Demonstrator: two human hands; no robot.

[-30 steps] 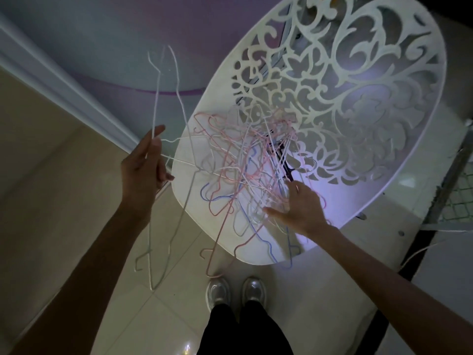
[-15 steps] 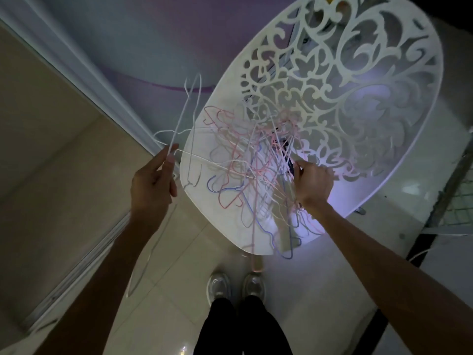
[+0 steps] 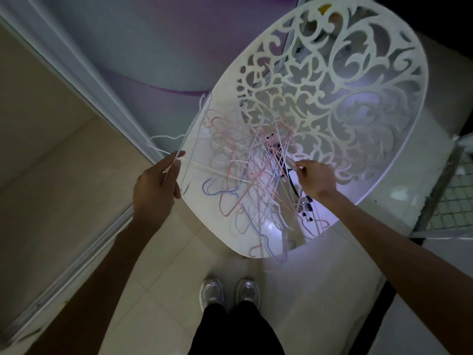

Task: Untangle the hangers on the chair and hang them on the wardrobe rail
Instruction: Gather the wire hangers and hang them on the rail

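Note:
A tangle of thin pink, blue and white wire hangers [image 3: 245,180] lies on the seat of a white chair [image 3: 199,206] with an ornate cut-out back [image 3: 332,80]. My left hand [image 3: 153,190] pinches white hangers [image 3: 190,131] between thumb and fingers at the chair's left rim; their wires run up and across the seat. My right hand [image 3: 314,178] reaches into the right side of the pile, fingers curled round a wire of the tangle. The wardrobe rail is not in sight.
A sliding door track [image 3: 64,262] and frame run along the left. My two shoes [image 3: 230,290] stand on the tiled floor just before the chair. A metal mesh rack [image 3: 450,190] stands at the right edge.
My left hand has lowered the white hangers towards the chair's left rim. My right hand has moved from the front of the pile up to its right side and curled onto a wire.

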